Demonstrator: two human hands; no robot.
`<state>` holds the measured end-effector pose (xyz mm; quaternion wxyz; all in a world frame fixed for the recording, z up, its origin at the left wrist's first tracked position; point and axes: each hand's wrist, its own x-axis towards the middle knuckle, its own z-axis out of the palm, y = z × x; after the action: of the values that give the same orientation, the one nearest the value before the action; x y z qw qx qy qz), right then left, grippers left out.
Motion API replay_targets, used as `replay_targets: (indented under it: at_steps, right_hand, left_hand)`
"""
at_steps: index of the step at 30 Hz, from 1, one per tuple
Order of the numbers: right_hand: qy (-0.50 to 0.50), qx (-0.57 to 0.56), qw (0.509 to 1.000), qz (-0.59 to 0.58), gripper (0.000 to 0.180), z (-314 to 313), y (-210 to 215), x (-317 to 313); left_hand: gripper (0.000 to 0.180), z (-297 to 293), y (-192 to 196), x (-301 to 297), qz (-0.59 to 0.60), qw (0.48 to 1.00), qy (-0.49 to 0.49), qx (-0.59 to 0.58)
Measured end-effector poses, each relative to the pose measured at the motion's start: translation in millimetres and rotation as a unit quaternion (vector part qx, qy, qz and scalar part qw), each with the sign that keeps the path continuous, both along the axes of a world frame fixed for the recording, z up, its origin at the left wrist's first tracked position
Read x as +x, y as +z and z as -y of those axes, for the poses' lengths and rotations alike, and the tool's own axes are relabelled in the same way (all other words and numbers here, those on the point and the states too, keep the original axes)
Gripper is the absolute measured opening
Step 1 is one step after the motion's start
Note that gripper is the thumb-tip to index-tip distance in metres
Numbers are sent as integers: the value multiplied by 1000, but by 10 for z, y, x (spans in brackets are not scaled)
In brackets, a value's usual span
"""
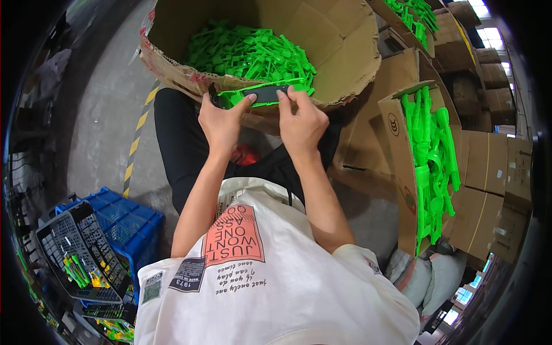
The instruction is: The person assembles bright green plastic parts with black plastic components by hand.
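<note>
Between my two hands is a long bright green plastic part [232, 98] with a flat dark grey strip [265, 94] along its middle. My left hand [221, 123] grips the left end, its thumb on the edge of the strip. A small black piece [214, 96] shows by the left fingertips; I cannot tell whether it is joined to the part. My right hand [303, 121] pinches the right end, with thumb and index finger at the strip's end. The part lies level over the near rim of a big cardboard box [339, 77], which holds a heap of small green plastic pieces [247, 52].
A carton of larger green plastic parts [428, 167] stands to the right, with stacked cardboard boxes [486, 161] behind it. At the lower left, a black crate [86, 247] sits by a blue crate [129, 221]. White sacks [443, 276] lie lower right. Yellow-black tape [135, 141] crosses the floor.
</note>
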<state>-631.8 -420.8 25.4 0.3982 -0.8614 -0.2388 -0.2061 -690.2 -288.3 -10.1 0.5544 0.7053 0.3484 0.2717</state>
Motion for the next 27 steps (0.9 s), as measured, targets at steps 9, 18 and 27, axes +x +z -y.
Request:
replay_targets:
  at_steps: [9,18,27]
  right_hand:
    - [13,-131,980,-148,32,165,409,362]
    - [75,-49,968,-233,32,106,463,236]
    - [75,-50,972,-218,40,55,469,207]
  left_hand:
    - [44,-4,60,-74,68,997,-16,-40]
    - [40,-97,363,-305,41,998,34,45]
    - [45,-306,470,-314,-18,998,-8,55]
